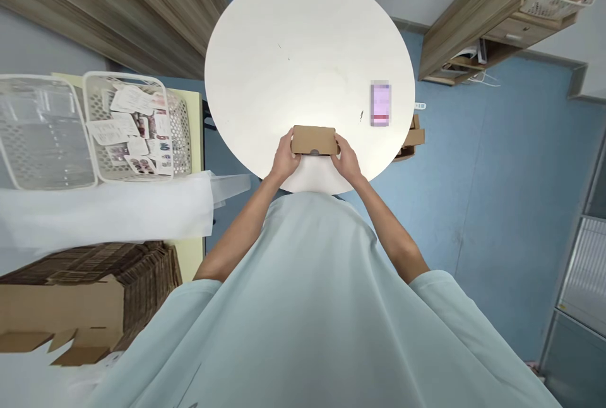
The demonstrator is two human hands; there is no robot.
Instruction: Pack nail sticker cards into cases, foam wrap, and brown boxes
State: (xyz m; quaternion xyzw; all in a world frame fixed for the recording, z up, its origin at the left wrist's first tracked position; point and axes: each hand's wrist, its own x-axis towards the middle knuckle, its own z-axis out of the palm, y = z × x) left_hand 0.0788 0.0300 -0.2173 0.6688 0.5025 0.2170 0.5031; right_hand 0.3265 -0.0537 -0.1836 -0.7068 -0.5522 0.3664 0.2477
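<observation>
A small brown cardboard box (314, 139) rests on the near edge of a round white table (303, 60). My left hand (285, 158) grips the box's left end and my right hand (347, 158) grips its right end. The box is closed, with a small dark notch on its front side. A pink, blurred flat item (380, 103) lies on the table to the right of the box, apart from both hands.
Two white plastic baskets stand at the left, one (137, 124) filled with cards and one (42, 130) with clear packaging. Flat cardboard stacks (89, 294) sit at the lower left. More brown boxes (413, 138) lie past the table's right edge. A wooden shelf (487, 23) stands at the upper right.
</observation>
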